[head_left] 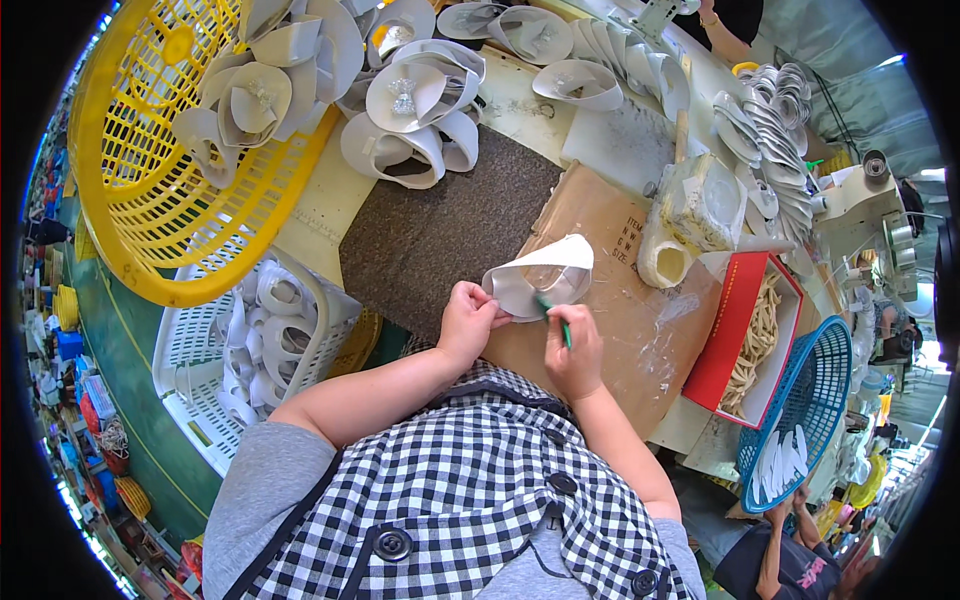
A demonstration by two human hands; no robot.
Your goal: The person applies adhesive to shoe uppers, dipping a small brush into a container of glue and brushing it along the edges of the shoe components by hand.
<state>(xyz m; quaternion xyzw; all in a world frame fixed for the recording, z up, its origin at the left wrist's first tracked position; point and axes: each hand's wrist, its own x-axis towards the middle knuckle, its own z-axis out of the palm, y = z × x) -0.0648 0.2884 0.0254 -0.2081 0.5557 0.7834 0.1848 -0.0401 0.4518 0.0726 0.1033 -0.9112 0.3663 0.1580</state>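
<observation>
A white, curved shoe upper [516, 292] is held up over a printed cardboard sheet [625, 350] in front of me. My left hand [467, 322] pinches its near left edge between thumb and fingers. In my right hand [577, 360] is a slim green brush [567, 334], its tip against the near edge of the upper's opening. To the left of the cardboard lies a dark rough mat [430, 245]. A glue-smeared container [665, 262] with a round open mouth stands at the cardboard's far right corner.
Left, a yellow basket [315, 180] and a white basket [320, 310] hold more uppers. Several uppers with sparkling bows [403, 100] are piled at the back. Right are a red box [712, 335] of beige strips and a blue basket [835, 365]. Another person's arms [770, 560] reach toward it.
</observation>
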